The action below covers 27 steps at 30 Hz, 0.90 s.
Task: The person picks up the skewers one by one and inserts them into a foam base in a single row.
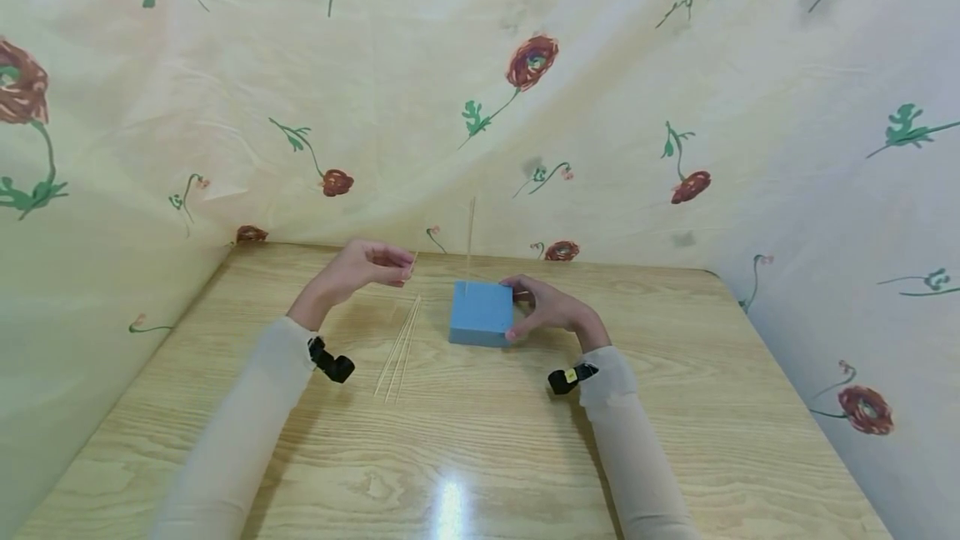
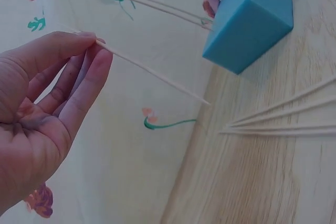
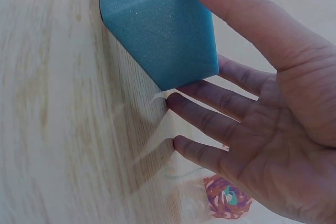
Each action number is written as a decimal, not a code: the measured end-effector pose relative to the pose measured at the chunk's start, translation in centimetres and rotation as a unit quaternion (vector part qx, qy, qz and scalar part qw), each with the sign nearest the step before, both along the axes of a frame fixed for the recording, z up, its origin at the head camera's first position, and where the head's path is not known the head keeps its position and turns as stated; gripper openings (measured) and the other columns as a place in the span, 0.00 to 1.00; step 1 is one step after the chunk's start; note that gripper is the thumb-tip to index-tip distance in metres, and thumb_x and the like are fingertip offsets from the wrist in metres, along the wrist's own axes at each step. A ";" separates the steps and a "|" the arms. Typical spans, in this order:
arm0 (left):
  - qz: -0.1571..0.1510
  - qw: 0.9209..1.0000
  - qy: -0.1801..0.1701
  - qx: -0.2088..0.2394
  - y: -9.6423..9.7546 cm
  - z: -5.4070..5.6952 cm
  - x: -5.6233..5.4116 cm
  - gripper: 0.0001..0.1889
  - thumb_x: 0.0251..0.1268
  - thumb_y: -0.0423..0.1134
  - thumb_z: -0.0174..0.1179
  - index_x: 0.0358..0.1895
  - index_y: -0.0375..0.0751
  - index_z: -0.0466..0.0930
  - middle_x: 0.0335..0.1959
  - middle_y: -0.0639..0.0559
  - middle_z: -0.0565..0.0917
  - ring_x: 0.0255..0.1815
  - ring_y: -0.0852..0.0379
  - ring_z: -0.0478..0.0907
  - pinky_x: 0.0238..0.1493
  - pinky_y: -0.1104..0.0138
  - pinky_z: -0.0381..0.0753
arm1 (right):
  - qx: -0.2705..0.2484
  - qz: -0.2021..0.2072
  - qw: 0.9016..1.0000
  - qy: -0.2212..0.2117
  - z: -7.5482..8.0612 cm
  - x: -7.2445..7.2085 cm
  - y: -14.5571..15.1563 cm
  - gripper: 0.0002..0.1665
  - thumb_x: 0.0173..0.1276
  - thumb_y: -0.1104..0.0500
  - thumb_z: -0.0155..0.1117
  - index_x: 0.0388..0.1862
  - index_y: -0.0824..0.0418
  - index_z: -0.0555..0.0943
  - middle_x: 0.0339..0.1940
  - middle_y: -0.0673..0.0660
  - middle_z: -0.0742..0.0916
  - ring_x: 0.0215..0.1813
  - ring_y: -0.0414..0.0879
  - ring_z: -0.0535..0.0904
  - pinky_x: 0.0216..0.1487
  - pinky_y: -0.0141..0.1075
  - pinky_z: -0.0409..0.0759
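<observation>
A thin wooden skewer (image 2: 155, 76) is pinched between thumb and fingertips of my left hand (image 1: 371, 263), raised above the table left of a blue foam block (image 1: 482, 307). In the left wrist view it slants, its pointed end toward the tabletop. My right hand (image 1: 551, 307) grips the block's right side, thumb at the front corner and fingers behind. Two upright skewers (image 1: 470, 240) stand close together at the block's far left part. Several loose skewers (image 1: 399, 352) lie fanned on the table between my left forearm and the block.
The wood-grain table (image 1: 495, 432) carries everything. A flowered cloth (image 1: 420, 90) hangs behind it and along both sides. Black wrist cameras (image 1: 332, 362) are strapped over my sleeves.
</observation>
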State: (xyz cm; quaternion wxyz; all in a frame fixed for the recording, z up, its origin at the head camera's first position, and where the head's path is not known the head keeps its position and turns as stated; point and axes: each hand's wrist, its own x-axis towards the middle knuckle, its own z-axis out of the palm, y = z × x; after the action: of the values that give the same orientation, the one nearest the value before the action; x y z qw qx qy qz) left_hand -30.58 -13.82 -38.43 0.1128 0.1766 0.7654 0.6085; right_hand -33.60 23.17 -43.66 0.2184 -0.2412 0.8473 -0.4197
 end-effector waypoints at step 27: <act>0.029 0.987 0.031 0.154 5.4 -0.2 -0.2 0.13 0.67 0.26 0.64 0.53 0.28 0.83 0.38 0.54 0.89 0.40 0.58 0.87 0.49 0.63 0.88 | -0.003 -0.004 1.000 0.002 -0.1 -0.1 0.0 0.56 0.53 0.58 0.84 0.77 0.59 0.63 0.78 0.63 0.68 0.78 0.63 0.62 0.80 0.58 0.58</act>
State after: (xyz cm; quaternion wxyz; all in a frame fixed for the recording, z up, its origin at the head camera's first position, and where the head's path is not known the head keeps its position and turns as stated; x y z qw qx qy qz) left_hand -30.74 -8.40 -38.59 0.0428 0.1888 0.6707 0.7161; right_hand -33.75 23.17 -43.75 0.2144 -0.2390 0.8474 -0.4228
